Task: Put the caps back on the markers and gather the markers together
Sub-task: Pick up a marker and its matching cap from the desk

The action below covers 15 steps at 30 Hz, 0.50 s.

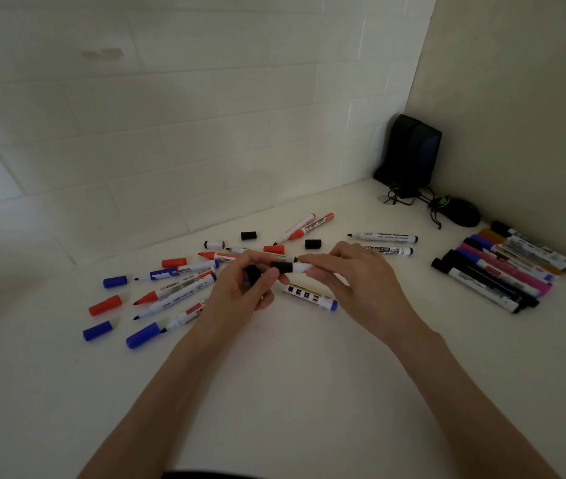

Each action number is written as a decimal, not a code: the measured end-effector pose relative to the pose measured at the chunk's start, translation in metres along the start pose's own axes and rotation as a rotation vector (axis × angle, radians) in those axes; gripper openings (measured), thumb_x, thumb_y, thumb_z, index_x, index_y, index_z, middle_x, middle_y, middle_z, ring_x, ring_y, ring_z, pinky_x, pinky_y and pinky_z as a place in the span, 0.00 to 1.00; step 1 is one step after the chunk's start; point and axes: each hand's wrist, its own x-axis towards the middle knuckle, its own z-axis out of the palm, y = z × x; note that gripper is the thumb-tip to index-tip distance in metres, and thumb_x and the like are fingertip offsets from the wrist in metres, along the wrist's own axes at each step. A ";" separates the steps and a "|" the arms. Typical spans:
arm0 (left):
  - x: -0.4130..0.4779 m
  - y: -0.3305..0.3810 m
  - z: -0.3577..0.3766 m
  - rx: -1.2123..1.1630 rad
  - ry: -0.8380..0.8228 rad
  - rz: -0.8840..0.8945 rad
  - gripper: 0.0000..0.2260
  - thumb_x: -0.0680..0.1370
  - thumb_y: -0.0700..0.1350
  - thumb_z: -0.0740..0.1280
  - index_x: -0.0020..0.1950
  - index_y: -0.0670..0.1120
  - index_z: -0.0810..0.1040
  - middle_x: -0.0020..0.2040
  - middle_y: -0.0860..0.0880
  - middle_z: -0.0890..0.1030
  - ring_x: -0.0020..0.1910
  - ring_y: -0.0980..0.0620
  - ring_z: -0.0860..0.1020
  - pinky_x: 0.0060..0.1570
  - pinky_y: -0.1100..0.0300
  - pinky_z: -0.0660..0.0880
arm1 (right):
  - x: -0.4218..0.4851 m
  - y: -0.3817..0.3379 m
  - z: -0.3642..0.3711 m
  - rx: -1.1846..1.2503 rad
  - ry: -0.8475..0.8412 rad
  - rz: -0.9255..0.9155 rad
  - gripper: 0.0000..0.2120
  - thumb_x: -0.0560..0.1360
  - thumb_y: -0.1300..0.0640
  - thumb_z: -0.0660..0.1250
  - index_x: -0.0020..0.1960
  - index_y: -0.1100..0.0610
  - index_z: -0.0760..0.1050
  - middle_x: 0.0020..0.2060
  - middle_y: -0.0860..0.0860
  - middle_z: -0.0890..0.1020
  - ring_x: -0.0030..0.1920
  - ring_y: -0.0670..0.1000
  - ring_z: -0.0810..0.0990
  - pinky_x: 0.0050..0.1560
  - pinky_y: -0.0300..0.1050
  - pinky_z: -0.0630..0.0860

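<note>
My left hand [243, 286] pinches a black cap [282, 266] at the centre of the table. My right hand [354, 274] grips a white marker [304, 268] whose black tip points at that cap, a small gap apart. Another dark cap [253, 273] sits in my left palm. Several uncapped red, blue and black markers [177, 292] lie scattered to the left and behind my hands. Loose blue caps [114, 281], red caps [105, 304] and black caps [312, 243] lie among them. A row of capped markers [502, 267] lies together at the right.
A black device with tangled cables [411, 157] stands in the far right corner, a dark mouse [457, 210] beside it. Tiled wall [170, 133] runs along the back, a plain wall [533, 133] on the right. The white tabletop [291, 375] stretches toward me.
</note>
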 end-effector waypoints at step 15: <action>-0.008 -0.006 -0.001 0.785 0.051 0.358 0.09 0.79 0.43 0.67 0.58 0.46 0.81 0.42 0.57 0.80 0.37 0.62 0.73 0.40 0.78 0.67 | -0.001 -0.003 0.011 -0.047 0.138 -0.163 0.17 0.84 0.45 0.56 0.52 0.50 0.83 0.37 0.45 0.78 0.38 0.50 0.75 0.41 0.49 0.67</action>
